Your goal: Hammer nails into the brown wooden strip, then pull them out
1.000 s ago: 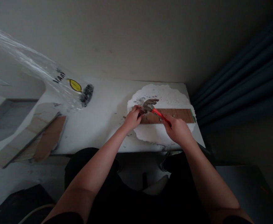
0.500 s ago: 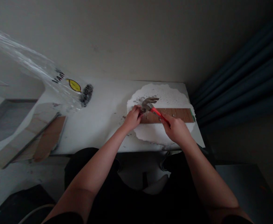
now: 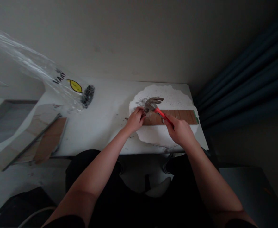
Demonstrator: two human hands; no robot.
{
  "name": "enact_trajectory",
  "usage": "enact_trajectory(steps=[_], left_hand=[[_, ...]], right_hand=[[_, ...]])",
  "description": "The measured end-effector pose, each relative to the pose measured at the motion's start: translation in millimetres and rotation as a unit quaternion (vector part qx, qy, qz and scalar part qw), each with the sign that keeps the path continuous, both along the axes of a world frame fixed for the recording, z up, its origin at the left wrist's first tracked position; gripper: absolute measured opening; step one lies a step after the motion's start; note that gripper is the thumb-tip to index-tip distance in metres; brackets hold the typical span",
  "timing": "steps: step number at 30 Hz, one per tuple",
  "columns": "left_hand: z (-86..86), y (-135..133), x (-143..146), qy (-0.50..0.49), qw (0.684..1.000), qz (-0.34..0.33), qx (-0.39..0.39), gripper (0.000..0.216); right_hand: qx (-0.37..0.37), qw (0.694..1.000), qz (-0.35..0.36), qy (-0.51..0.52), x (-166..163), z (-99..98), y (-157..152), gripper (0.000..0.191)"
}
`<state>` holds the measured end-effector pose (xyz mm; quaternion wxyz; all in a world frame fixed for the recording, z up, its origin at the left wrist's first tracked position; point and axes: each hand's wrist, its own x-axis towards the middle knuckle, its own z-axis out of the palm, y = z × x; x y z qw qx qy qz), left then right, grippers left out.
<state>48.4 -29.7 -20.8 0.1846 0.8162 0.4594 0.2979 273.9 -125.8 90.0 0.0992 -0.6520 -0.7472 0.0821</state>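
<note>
Just hammer (image 3: 153, 106) near table's (image 3: 101, 123) right edge.

The right hand (image 3: 180, 131) grips the red handle of a claw hammer (image 3: 154, 106), whose metal head sits over the left end of a brown wooden board (image 3: 181, 116). The left hand (image 3: 135, 119) rests at that end of the board, fingers touching it beside the hammer head. The board lies on a ragged white sheet (image 3: 167, 93) speckled with dark bits, on a white table (image 3: 105, 117). Far left, a clear plastic bag (image 3: 58, 80) hangs over the table.
</note>
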Motion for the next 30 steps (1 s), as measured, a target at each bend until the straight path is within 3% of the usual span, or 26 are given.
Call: enact_trajectory(steps=[30], left_hand=[[-1.9, 1.2, 0.3, 0.013, 1.0, -0.005, 0.008, 0.027]], right_hand=[[-0.024, 1.0, 0.005, -0.017, -2.5, -0.8, 0.5, 0.045]])
